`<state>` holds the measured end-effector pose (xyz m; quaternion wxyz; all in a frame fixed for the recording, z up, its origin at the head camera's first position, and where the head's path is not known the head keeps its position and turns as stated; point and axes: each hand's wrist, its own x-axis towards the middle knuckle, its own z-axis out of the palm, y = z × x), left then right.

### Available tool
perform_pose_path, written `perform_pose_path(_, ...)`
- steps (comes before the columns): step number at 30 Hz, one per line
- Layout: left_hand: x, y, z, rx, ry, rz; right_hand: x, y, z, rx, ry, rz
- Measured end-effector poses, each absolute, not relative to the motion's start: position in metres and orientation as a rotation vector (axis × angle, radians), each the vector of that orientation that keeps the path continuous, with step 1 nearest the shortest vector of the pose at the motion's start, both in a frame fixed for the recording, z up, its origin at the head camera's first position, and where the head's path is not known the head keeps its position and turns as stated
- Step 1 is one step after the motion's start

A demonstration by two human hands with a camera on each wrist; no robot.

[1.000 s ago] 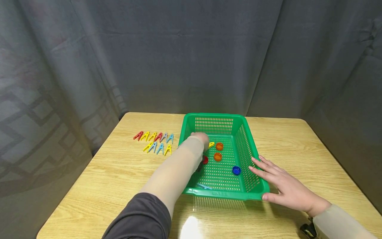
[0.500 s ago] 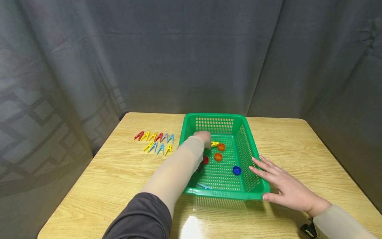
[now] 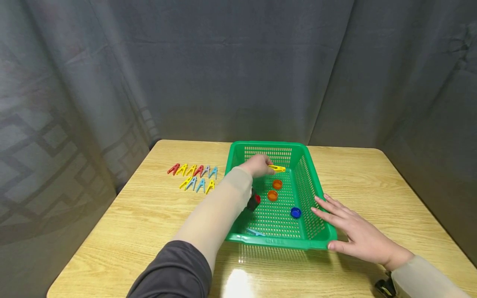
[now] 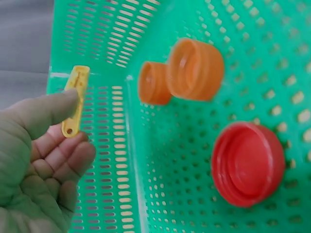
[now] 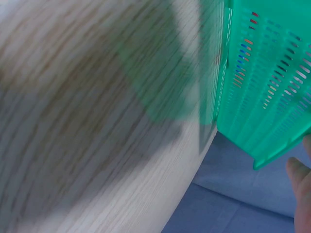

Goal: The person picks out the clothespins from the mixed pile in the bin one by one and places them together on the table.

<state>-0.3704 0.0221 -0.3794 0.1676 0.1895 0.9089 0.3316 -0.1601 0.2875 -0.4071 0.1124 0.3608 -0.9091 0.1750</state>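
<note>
The wooden worktop (image 3: 149, 215) holds a green basket (image 3: 313, 194). The right hand (image 3: 354, 234), fingers flat and spread, rests on its near right corner. The left hand (image 3: 257, 165) is inside the basket, with fingers clamped on a yellow peg (image 3: 277, 168) above the floor. A loose pinch could drop it among the caps (image 3: 273, 195). The walls are high, but there is open room above and to the left by the peg rows (image 3: 195, 176).

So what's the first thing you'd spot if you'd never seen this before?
Probably the bright green basket in the middle of the wooden table, with orange caps and a blue cap inside. Next, the left hand pinching a yellow clothespin above the basket floor. To the basket's left, colourful clothespins lie in two neat rows.
</note>
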Motion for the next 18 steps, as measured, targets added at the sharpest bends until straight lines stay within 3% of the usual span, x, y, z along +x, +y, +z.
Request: perform_pose_path(18,-0.365,0.005,-0.344,0.766,2.521,1.099,-0.161,0.288,-0.408,1.063,-2.676,0.501)
